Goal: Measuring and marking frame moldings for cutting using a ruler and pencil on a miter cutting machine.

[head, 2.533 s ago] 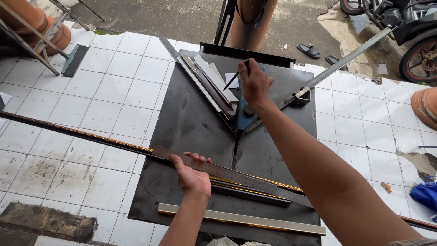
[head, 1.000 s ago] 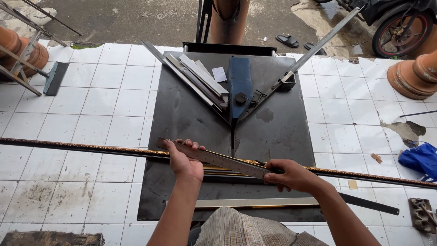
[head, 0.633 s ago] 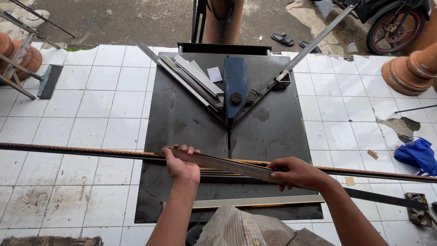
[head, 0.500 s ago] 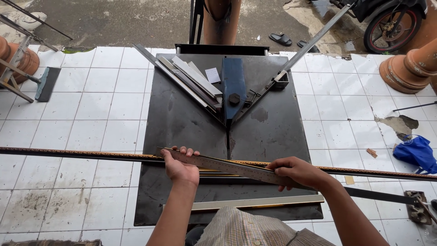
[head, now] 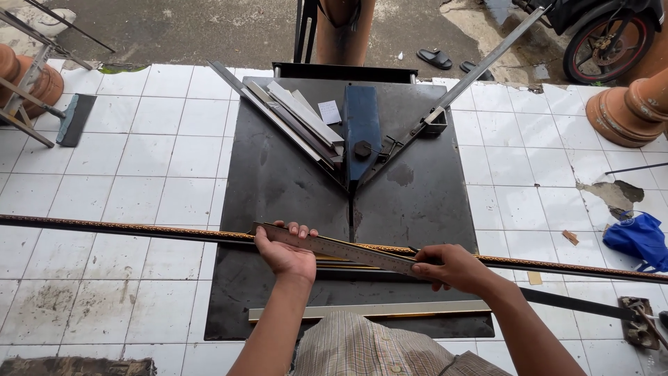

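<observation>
Head view: long steel ruler [head: 341, 248], slightly tilted

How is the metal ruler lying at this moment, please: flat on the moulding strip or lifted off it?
Flat. The ruler lies along the moulding strip, left hand pressing one end, right hand holding the other.

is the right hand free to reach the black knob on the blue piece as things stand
Probably not at once: the right hand grips the ruler on the long moulding. The path over the dark plate to the black knob looks open.

L hand [head: 284, 252], R hand [head: 451, 267] – fingers curled, gripping.
</observation>
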